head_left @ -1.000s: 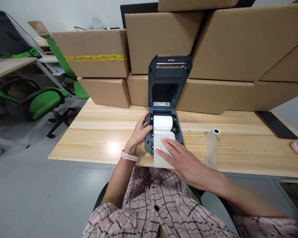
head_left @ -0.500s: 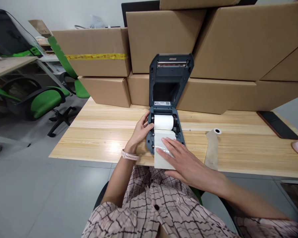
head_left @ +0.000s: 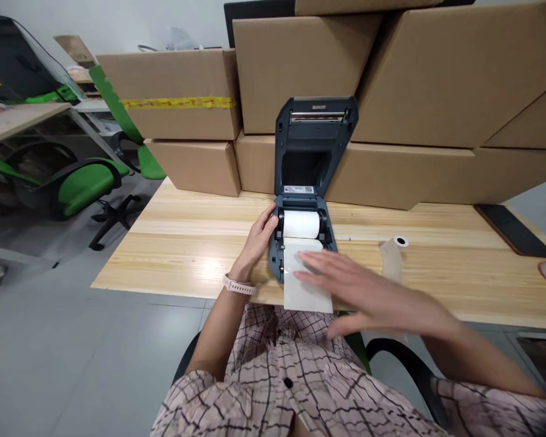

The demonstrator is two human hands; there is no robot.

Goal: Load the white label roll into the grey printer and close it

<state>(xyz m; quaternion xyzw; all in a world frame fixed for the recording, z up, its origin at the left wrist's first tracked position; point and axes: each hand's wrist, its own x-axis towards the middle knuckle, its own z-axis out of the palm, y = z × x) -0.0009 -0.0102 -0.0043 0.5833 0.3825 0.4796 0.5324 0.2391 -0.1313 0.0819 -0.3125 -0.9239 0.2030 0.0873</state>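
Observation:
A dark grey label printer (head_left: pixel 274 246) stands on the table with its lid (head_left: pixel 315 145) raised. Inside it sits a white label roll (head_left: pixel 301 224) between two black holders. A strip of labels (head_left: pixel 300 297) runs from the roll over the printer's front and past the table edge. My left hand (head_left: pixel 255 246) grips the printer's left side, fingers along the casing and thumb beside the roll holder. Blurred by motion, my right hand (head_left: pixel 368 291) is open over the strip's right side, fingers stretched out and thumb apart. Whether its fingertips touch the strip I cannot tell.
Stacked cardboard boxes (head_left: pixel 300 73) line the back of the table (head_left: pixel 164 243). Right of the printer lies a small roll with loose backing paper (head_left: pixel 391 261). A dark phone-like slab (head_left: pixel 514 229) lies at the far right. Green chairs (head_left: pixel 86 185) stand on the left.
My right hand has drawn back to the right and lifted off the label strip, uncovering more of it. My left thumb has shifted slightly back from the roll holder.

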